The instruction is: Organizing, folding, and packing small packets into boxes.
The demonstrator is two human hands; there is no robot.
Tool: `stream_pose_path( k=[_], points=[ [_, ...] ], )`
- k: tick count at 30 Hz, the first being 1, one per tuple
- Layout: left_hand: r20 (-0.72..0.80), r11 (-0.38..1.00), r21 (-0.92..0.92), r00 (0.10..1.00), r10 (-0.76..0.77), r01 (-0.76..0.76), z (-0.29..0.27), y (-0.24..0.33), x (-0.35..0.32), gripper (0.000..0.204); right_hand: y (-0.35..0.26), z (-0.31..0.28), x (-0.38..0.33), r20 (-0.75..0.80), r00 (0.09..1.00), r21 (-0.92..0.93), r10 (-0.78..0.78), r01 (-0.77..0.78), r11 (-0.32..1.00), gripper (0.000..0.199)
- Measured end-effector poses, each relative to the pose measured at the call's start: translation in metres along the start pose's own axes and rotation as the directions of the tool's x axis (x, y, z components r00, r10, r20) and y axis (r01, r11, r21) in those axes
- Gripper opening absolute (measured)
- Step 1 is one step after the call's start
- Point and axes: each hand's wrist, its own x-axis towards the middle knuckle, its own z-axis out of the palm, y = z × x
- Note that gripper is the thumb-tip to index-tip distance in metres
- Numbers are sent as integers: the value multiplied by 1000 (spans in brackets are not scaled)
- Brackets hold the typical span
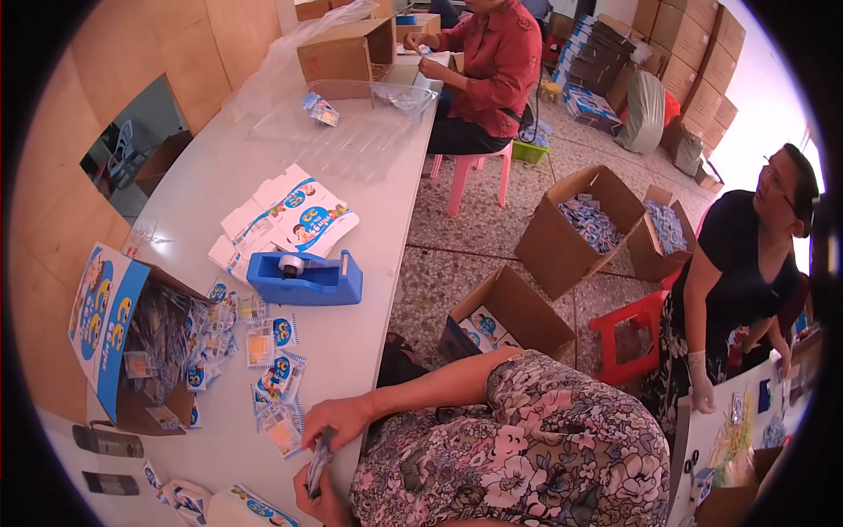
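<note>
My right hand (341,421) and my left hand (321,502) are both closed on a small bundle of flat packets (320,458), seen edge-on at the table's near edge. Fingers cover part of the bundle. Just beyond my hands lie several loose blue-and-white packets (279,376) with clear windows. More packets (162,342) spill out of an open blue-and-white carton (110,329) lying on its side. A blue tape dispenser (307,283) stands past the loose packets.
Flattened printed cartons (294,215) and a clear plastic tray (351,145) are on the white table (211,167). A co-worker in red (500,57) sits at its far end. Another person (738,255) stands at right. Cardboard boxes (562,263) and a red stool (628,338) occupy the floor.
</note>
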Motion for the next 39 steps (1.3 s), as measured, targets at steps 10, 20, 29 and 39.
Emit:
stream_pose_path(
  k=[10,20,29,39],
  points=[
    [11,988,153,999,-39,37,-9,-21,4,30,-7,-26,43,241,960,-697,-141,272,664,26],
    [55,922,260,957,283,-288,-19,-35,3,24,25,1,50,185,961,-691,-206,276,668,17],
    [37,925,160,939,343,-344,-11,-24,4,29,-25,-56,45,106,980,-502,171,-96,860,42],
    [72,923,166,938,339,-346,-13,-31,8,33,0,-3,127,599,798,-614,-66,510,602,43]
  ],
)
